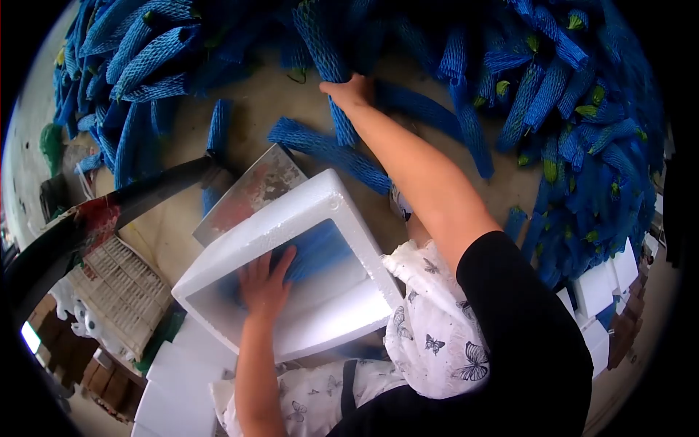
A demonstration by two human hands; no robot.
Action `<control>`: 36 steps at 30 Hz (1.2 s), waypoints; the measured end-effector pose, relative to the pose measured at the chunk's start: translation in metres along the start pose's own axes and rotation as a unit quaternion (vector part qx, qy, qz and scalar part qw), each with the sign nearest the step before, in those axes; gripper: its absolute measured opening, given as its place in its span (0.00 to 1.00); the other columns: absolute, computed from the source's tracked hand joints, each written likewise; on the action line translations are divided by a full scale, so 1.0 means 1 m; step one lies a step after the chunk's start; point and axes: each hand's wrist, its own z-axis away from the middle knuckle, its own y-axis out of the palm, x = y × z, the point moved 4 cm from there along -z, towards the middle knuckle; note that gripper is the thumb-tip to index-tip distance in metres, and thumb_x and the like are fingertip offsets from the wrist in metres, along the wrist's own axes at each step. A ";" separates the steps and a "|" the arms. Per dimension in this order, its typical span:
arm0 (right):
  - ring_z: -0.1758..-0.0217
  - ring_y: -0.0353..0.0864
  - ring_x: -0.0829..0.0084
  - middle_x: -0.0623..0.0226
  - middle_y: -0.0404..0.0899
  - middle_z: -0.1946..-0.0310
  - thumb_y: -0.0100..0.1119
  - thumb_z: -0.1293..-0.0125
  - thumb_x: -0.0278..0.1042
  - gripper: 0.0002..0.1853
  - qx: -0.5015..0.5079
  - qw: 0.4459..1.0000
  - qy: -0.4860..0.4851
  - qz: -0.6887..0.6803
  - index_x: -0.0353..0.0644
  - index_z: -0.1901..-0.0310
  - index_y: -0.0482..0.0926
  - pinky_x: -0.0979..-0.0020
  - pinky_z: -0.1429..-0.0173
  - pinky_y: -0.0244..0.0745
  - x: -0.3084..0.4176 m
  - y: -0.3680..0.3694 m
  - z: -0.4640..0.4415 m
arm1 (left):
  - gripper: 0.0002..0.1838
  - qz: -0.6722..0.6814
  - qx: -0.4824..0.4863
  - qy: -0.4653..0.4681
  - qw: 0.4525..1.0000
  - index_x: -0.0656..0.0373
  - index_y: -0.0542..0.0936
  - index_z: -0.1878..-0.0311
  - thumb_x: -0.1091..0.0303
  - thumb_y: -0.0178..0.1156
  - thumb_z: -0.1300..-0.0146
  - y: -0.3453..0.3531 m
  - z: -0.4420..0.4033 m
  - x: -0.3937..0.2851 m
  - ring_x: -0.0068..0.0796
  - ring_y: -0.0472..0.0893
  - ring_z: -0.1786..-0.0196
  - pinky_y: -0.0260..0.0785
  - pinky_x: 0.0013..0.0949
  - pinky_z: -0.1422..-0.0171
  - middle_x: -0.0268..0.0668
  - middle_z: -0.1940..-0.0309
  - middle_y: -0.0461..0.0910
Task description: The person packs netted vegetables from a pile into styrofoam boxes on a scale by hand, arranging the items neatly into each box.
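Currently, a white foam box (262, 215) lies tilted near my lap, its open side toward me; I use it as the landmark. My left hand (266, 280) reaches into the box, palm down, fingers spread apart beside blue netting (318, 251) inside; the blur hides whether the fingertips touch it. Beyond the box, my right hand (353, 91) is closed around 1 blue mesh-sleeved vegetable (318, 40), with the sleeve's narrow end hanging below my grip. Another blue mesh sleeve (328, 155) lies slantwise just beyond the box's far edge. A scuffed metal plate (255, 191) shows at the box's far left side. Farther beyond are 2 heaps of blue-sleeved vegetables, the left heap (149, 62) and the right heap (575, 138), green tips poking out. Left of the box are a dark bar (145, 195) and a woven basket (125, 288).
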 end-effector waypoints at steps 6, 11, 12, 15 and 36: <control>0.66 0.82 0.60 0.58 0.83 0.68 0.73 0.53 0.38 0.17 0.104 0.917 -0.249 -0.294 0.40 0.62 0.83 0.60 0.50 0.76 -0.003 -0.131 0.077 | 0.46 -0.015 -0.012 0.010 1.000 0.25 0.65 0.30 0.61 0.74 0.55 -0.009 -0.009 -0.005 0.35 0.50 0.22 0.42 0.61 0.25 0.31 0.25 0.54; 0.51 0.77 0.59 0.53 0.77 0.56 0.73 0.56 0.43 0.21 0.179 0.793 -0.577 -0.080 0.44 0.59 0.84 0.57 0.45 0.73 0.123 -0.204 0.201 | 0.45 0.039 -0.044 0.055 0.997 0.36 0.63 0.28 0.59 0.72 0.51 -0.033 -0.010 -0.009 0.43 0.51 0.22 0.36 0.60 0.21 0.36 0.23 0.50; 0.48 0.75 0.57 0.51 0.75 0.50 0.74 0.56 0.45 0.23 0.240 0.758 -0.604 -0.050 0.45 0.58 0.84 0.56 0.46 0.73 0.142 -0.206 0.233 | 0.40 0.055 -0.028 0.064 0.996 0.41 0.66 0.29 0.59 0.70 0.47 -0.042 0.001 -0.005 0.45 0.53 0.23 0.40 0.57 0.21 0.39 0.25 0.54; 0.48 0.73 0.54 0.54 0.70 0.48 0.73 0.59 0.40 0.27 0.552 0.605 -0.571 0.061 0.46 0.53 0.82 0.56 0.47 0.72 0.152 -0.189 0.315 | 0.28 0.064 0.024 -0.014 0.998 0.51 0.68 0.32 0.67 0.59 0.36 -0.078 0.041 0.030 0.39 0.66 0.30 0.53 0.48 0.26 0.41 0.34 0.69; 0.51 0.76 0.72 0.63 0.78 0.55 0.68 0.39 0.49 0.31 0.517 0.817 -0.217 -0.132 0.42 0.40 0.70 0.74 0.46 0.71 0.083 -0.216 0.303 | 0.42 0.095 0.040 0.115 0.988 0.43 0.66 0.31 0.66 0.68 0.53 -0.059 0.033 -0.033 0.42 0.76 0.50 0.70 0.41 0.44 0.41 0.53 0.76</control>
